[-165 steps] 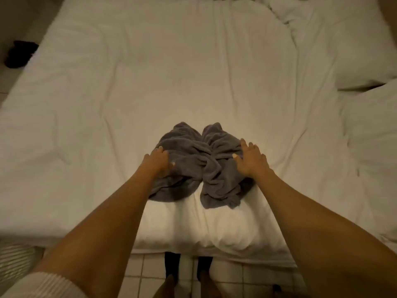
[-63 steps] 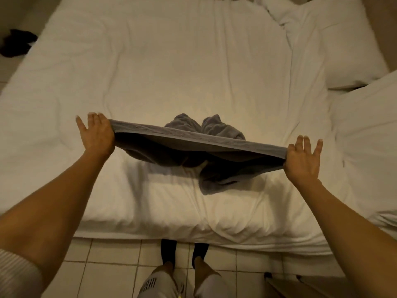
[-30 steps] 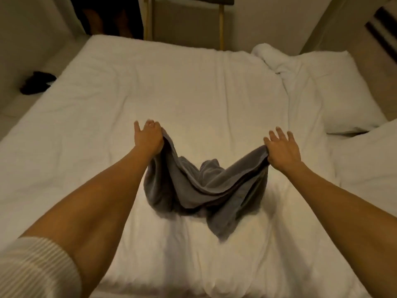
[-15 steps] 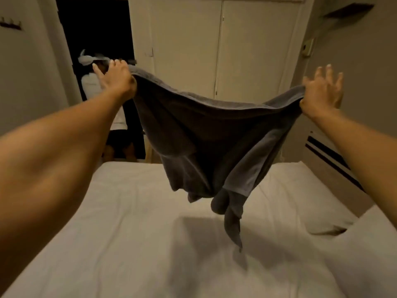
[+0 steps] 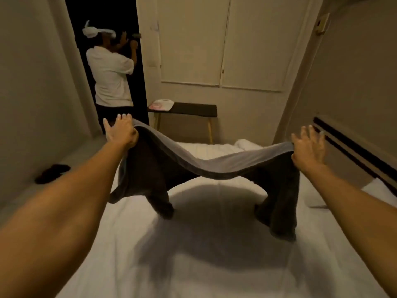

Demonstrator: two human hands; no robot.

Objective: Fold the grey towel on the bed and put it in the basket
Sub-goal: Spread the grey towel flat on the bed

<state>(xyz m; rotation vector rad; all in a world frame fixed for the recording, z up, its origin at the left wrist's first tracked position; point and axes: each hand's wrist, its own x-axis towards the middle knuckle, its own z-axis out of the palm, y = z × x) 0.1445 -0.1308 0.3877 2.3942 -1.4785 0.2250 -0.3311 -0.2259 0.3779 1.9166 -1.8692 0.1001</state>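
Head view: both hands' grips pinch the grey towel (image 5: pixel 206 166) above the bed (image 5: pixel 204 265); bench (image 5: pixel 189 109) beyond.

Head view, forward across bed (image 5: pixel 214 254)

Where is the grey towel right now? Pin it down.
In the head view the grey towel hangs mid-frame above the bed, stretched between the left hand and right hand.

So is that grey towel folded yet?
No. The towel hangs spread between the left hand and right hand, sagging above the bed.
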